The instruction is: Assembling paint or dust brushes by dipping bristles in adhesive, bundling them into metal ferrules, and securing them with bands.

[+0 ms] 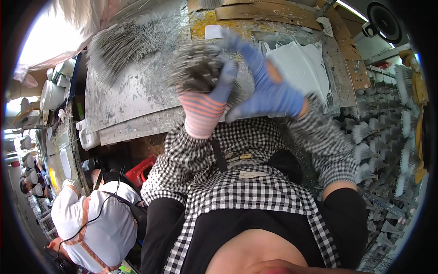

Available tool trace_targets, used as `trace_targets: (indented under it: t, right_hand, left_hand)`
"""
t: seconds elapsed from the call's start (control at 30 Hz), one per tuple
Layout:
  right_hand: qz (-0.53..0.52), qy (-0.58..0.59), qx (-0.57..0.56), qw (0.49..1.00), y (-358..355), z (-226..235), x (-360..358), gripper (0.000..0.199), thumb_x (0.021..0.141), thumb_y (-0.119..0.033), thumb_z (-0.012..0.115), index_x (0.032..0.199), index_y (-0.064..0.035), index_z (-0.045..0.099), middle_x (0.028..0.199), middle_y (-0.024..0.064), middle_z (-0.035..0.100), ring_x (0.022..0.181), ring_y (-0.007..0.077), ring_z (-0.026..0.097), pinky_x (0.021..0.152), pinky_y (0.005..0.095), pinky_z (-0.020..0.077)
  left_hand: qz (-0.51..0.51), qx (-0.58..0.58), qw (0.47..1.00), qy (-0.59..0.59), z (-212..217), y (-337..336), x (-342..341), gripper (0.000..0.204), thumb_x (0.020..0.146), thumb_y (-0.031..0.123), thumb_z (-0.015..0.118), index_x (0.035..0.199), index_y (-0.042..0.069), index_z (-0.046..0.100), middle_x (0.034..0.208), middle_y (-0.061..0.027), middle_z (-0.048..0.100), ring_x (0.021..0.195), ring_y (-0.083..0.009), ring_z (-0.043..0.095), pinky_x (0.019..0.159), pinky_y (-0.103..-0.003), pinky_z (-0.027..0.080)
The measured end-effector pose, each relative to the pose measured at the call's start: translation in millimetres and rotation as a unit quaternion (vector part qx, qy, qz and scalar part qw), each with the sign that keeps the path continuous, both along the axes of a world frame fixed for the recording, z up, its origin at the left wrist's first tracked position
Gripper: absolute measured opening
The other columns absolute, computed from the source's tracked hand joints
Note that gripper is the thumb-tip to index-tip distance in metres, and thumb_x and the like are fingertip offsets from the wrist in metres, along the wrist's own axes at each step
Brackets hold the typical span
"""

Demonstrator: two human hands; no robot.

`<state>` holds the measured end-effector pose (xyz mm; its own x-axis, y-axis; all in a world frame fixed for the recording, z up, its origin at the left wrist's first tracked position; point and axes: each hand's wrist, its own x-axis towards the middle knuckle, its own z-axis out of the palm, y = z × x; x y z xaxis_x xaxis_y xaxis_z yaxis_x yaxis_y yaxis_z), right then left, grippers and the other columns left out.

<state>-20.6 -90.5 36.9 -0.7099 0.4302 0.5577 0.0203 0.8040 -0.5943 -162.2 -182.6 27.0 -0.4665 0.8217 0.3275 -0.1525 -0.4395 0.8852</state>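
Note:
My left hand (205,109), in a pink-and-grey striped glove with blue fingers, is closed around a thick bundle of grey bristle-like strands (194,66). The strand ends fan out above the fist, over the near part of the worktable (146,91). To the right of the bundle is my right hand (271,91), in a blue glove with bare skin showing near the thumb side. Its fingers are spread apart with nothing between them, and the tips are blurred by motion. On the table at the left lies a loose heap of similar grey strands (123,48).
A white plastic sheet or bag (301,68) lies right of my hands, with a small white piece (213,32) behind them. Cardboard (269,16) borders the far edge. Many grey fan-shaped tufts (372,130) crowd the right side. A person in white (102,219) is at lower left.

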Motion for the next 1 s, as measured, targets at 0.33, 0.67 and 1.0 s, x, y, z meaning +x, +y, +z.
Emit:
trace_targets:
  t: [0.33, 0.67, 1.0]
  right_hand:
    - [-0.090, -0.003, -0.148, 0.985, -36, -166, 9, 0.081, 0.074, -0.019, 0.085, 0.143, -0.0023, 0.045, 0.128, 0.0194, 0.062, 0.113, 0.0343, 0.065, 0.100, 0.0410, 0.0512]
    - [-0.069, -0.121, -0.324, 0.936, -31, -190, 20, 0.076, 0.068, -0.029, 0.086, 0.134, -0.0060, 0.057, 0.113, 0.0149, 0.065, 0.103, 0.0349, 0.063, 0.093, 0.0412, 0.0519]
    - [0.035, -0.045, -0.350, 0.935, -81, -139, 32, 0.078, 0.074, -0.039, 0.083, 0.136, -0.0046, 0.052, 0.123, 0.0133, 0.063, 0.109, 0.0313, 0.063, 0.098, 0.0403, 0.0519]
  left_hand:
    - [-0.255, -0.028, 0.942, 0.215, -116, -4, -39, 0.080, 0.079, 0.033, 0.088, 0.141, 0.005, 0.047, 0.142, -0.0123, 0.055, 0.121, -0.0296, 0.057, 0.106, -0.045, 0.045]
    - [-0.189, -0.091, 0.847, 0.488, -143, 9, -53, 0.056, 0.083, 0.027, 0.072, 0.131, 0.004, 0.055, 0.115, -0.0203, 0.067, 0.108, -0.0388, 0.065, 0.101, -0.046, 0.048]
    - [-0.314, -0.364, 0.863, -0.157, -200, -62, -35, 0.086, 0.070, 0.023, 0.091, 0.141, 0.000, 0.046, 0.133, -0.0187, 0.061, 0.125, -0.0301, 0.059, 0.107, -0.039, 0.045]
